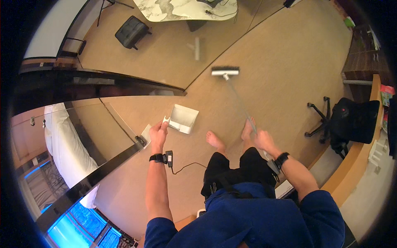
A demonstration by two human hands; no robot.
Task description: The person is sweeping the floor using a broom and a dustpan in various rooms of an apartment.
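Observation:
My left hand point(158, 134) is closed around the upper end of the handle of a white dustpan point(184, 118). The pan appears below that hand, over the beige floor. My right hand point(264, 142) grips the thin grey handle of a broom point(225, 73). That handle runs forward, away from my feet, to a wide white head with dark bristles on the floor. The broom head lies ahead and to the right of the dustpan, apart from it. Some of each handle is hidden by my fingers.
A glass panel with a dark frame point(124, 85) stands at left. Ahead are a black tufted stool point(132, 32) and a marble-patterned table point(186, 11). A black wheeled office chair point(353, 121) is at right beside a wooden desk edge point(356, 167). My bare feet are near the dustpan.

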